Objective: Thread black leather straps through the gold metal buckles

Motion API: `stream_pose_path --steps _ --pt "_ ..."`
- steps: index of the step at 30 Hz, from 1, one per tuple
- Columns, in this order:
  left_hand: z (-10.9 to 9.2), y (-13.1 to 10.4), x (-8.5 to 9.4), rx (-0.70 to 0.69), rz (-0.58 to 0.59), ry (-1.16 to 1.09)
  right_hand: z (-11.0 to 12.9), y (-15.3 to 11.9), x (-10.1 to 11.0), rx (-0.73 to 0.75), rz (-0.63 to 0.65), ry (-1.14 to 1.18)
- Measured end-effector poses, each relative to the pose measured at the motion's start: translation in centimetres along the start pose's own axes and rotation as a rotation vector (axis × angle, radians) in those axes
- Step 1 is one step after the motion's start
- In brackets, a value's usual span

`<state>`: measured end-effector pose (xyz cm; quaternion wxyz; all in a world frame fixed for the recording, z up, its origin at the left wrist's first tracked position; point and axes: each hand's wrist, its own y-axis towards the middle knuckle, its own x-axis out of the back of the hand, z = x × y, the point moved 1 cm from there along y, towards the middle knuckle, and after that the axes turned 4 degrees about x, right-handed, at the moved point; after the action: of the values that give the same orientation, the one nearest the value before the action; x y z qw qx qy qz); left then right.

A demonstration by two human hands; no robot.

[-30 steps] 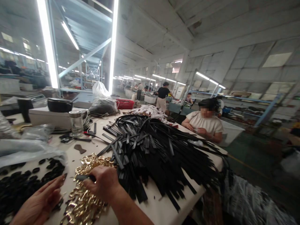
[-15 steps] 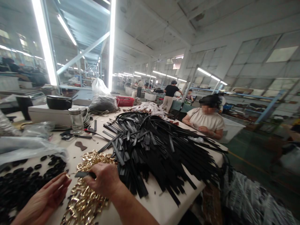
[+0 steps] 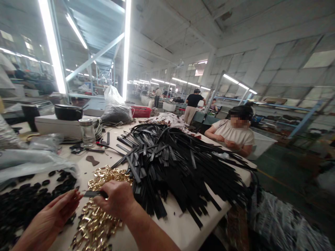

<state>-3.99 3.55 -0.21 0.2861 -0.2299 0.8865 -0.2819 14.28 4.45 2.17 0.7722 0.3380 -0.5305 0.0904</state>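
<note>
My right hand is closed round a black strap, whose flat end sticks out to the left over a heap of gold buckles. Close to that end, my left hand has its fingers pinched together on something small that I cannot make out. A heap of small black loops lies beneath and beyond my left hand. To the right of my hands spreads a big pile of black straps on the pale table.
Behind the buckles are a brown bow-shaped piece, a glass jar, a black bowl on a white box and a red basket. A clear plastic bag lies left. A seated person works at the table's far right.
My left fingertips have come slightly nearer the strap end. The whole view has shifted a little. The seated person's hands have moved.
</note>
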Motion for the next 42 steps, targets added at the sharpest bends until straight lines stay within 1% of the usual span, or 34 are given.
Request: stream_pose_path --steps 2,5,6,9,14,16,19,23,30,37,40,42 --pt "0.1 0.6 0.1 -0.065 -0.003 0.026 -0.1 0.1 0.0 0.007 0.009 -0.004" --pt "0.2 0.8 0.4 -0.191 0.077 0.014 0.0 0.0 0.3 0.024 -0.017 0.026" --pt "0.3 0.7 0.5 -0.208 0.109 0.003 0.1 0.0 0.4 0.027 -0.031 0.042" --pt "0.5 0.4 0.5 -0.212 0.151 -0.060 0.4 -0.2 0.2 0.042 -0.049 0.114" --pt "0.8 0.9 0.2 -0.226 0.229 -0.120 0.8 -0.1 -0.6 0.116 -0.063 0.183" --pt "1.1 0.9 0.1 -0.220 0.263 -0.128 1.0 -0.2 -0.8 0.116 -0.064 0.181" --pt "1.4 0.8 0.1 -0.204 0.299 -0.134 0.9 -0.2 -0.9 0.080 -0.062 0.149" --pt "1.6 0.8 0.0 -0.195 0.314 -0.138 0.6 -0.1 -0.9 0.036 -0.062 0.113" --pt "2.0 0.4 -0.5 -0.195 0.340 -0.144 0.6 -0.1 -0.8 0.012 -0.058 0.077" --pt "2.3 0.4 -0.5 -0.225 0.380 -0.095 0.6 -0.1 -1.0 0.001 -0.096 0.062" --pt "2.4 0.3 -0.5 -0.267 0.397 -0.042 0.6 -0.2 -1.0 0.007 -0.134 0.068" --pt "2.4 0.3 -0.5 -0.329 0.379 0.007 0.6 -0.3 -1.0 0.018 -0.165 0.088"
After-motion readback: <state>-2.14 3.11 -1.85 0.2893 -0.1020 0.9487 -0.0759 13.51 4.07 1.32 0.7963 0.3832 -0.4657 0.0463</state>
